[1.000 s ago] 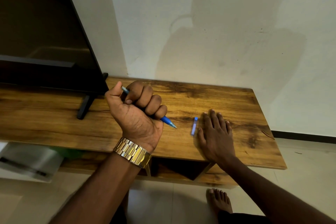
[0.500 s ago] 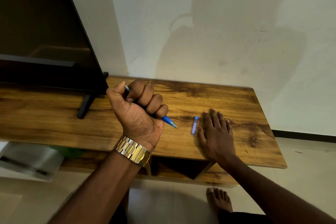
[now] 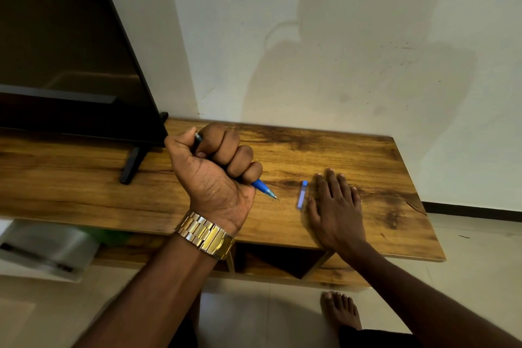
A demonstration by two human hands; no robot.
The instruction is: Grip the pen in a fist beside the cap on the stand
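The left hand (image 3: 214,175) is raised over the wooden bench (image 3: 353,155), its fingers (image 3: 234,155) clenched in a fist round a blue pen (image 3: 261,188), with the thumb up against the pen's top end. The pen runs through the fist at a slant; its blue grip and clear, pointed tip stick out below the little finger and aim down and to the right, toward a small pen cap (image 3: 302,195). That cap is a short, translucent blue stick lying flat on the bench, apart from the pen's tip. Nothing lies between tip and cap except bare wood. The right hand (image 3: 336,209) lies flat on the bench just beside the cap on its right, fingers straight and slightly spread, holding nothing; whether the thumb touches the cap cannot be told. A gold metal watch (image 3: 206,234) with a linked band sits on the left wrist. The bench top is a brown board with dark, streaky grain and a straight front edge, with an open compartment beneath it. At the left stands a black television (image 3: 70,59), its screen dark and glossy, on a thin angled foot (image 3: 132,164) near the left fist. Behind is a pale, scuffed wall (image 3: 339,37). Below, a bare foot (image 3: 339,311) rests on smooth, light floor tiles (image 3: 466,277).
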